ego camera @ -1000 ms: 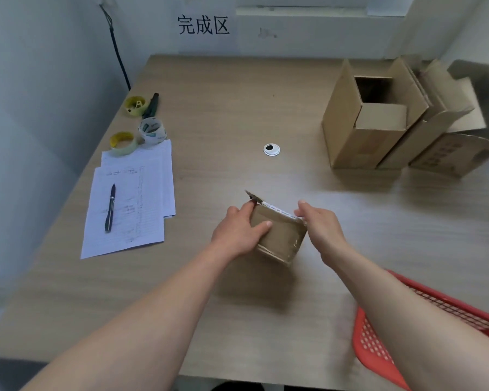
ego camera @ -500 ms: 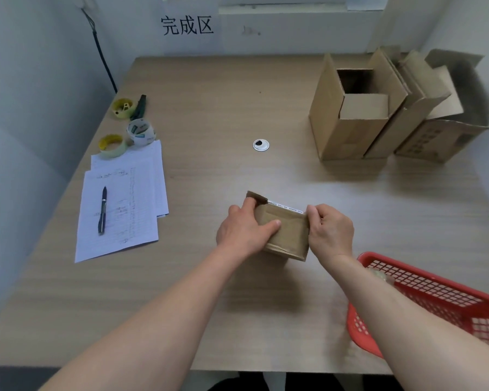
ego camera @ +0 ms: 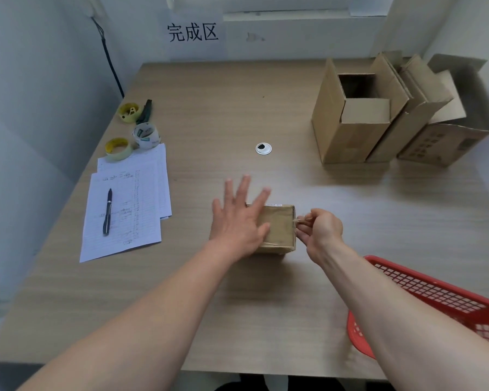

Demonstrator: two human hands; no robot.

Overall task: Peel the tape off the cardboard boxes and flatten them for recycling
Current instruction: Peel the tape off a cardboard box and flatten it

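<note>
Two hands work a small cardboard box [ego camera: 278, 227] at mid-table: the left hand [ego camera: 237, 221] lies flat on top, fingers straight; the right hand [ego camera: 319, 230] pinches a tape strip [ego camera: 301, 220] at its side. Tape may snap — or the box skid. An open box [ego camera: 353, 114] behind looks empty; the red basket's [ego camera: 424, 289] contents can't be told.

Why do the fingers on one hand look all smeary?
Head view: the left hand, spread flat over the small box, is motion-blurred at its fingers; the right hand, pinching tape, looks sharper; table edges curve from the wide lens.
</note>
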